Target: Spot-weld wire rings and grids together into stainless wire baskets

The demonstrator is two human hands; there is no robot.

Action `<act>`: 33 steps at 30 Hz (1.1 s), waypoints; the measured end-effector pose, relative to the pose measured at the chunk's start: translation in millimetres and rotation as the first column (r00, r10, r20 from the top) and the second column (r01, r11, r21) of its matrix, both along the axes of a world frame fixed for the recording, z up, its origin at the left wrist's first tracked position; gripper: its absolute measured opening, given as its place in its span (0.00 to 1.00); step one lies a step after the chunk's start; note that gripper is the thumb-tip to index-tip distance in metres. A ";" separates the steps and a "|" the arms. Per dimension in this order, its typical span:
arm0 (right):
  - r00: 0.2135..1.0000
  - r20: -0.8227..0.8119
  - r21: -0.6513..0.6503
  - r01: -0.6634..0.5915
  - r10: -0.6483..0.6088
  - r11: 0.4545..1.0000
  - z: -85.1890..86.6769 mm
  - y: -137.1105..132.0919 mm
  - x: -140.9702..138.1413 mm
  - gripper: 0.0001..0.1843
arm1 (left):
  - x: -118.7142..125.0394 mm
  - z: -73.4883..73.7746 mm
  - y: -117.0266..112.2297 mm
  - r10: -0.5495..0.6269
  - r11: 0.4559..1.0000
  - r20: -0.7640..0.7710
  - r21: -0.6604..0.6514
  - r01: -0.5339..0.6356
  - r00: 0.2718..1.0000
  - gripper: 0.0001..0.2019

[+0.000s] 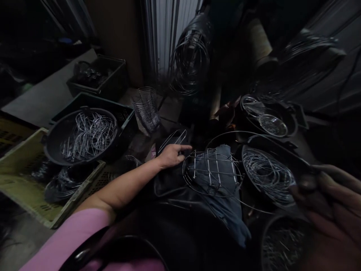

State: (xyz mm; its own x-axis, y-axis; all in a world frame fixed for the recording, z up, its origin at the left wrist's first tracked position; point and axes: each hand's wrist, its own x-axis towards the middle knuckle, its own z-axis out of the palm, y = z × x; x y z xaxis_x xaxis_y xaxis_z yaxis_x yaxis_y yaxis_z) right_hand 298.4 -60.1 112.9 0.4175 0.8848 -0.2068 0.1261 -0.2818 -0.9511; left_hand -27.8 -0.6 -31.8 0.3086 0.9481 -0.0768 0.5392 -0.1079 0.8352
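Observation:
My left hand (172, 154) reaches forward, forefinger stretched toward the rim of a round wire rack (212, 171) that lies on a blue cloth (222, 188) over my lap; its other fingers are curled and nothing shows in them. Just beyond the hand lie bent wire pieces (175, 139). My right hand (329, 203) is close to the camera at the lower right, blurred, fingers curved over the edge of a dark basin of wire rings (267, 175). Whether it grips anything is hidden.
A black bowl of bent wires (84, 133) sits in a dark crate at the left, by a yellow-green crate (25, 173). Wire coils (191, 60) hang at the back. A wire basket (146, 109) and another basin with a metal dish (270, 122) stand beyond.

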 end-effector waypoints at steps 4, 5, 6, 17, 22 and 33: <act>0.985 -0.153 0.010 0.083 -0.081 0.996 -5.0 -3.5 2.9 0.21 | 10.3 -5.0 -0.6 -0.057 0.998 -0.191 0.021 0.062 0.980 0.34; 0.982 -0.174 0.038 0.087 -0.079 0.995 -5.6 -4.5 1.3 0.20 | 14.4 -5.4 -0.7 -0.031 0.999 -0.217 0.019 0.036 0.976 0.30; 0.978 -0.196 0.050 0.077 -0.065 0.996 -5.1 -5.8 -0.8 0.20 | 18.0 -4.9 -0.9 -0.004 1.000 -0.225 0.020 0.008 0.974 0.27; 0.921 -0.306 -0.067 -0.273 0.241 0.960 -21.2 36.6 -64.4 0.23 | -20.2 3.2 6.1 0.211 0.956 0.341 -0.265 -0.122 0.916 0.24; 0.924 0.169 0.009 -0.349 0.343 0.937 -74.7 78.7 -64.5 0.20 | -18.9 -1.3 1.4 0.543 0.809 0.525 -0.537 -0.239 0.655 0.22; 0.977 -0.016 -0.193 -0.212 0.213 0.958 -107.9 31.5 -33.2 0.35 | -6.0 -3.3 -9.8 0.447 0.880 0.484 -0.388 -0.273 0.752 0.32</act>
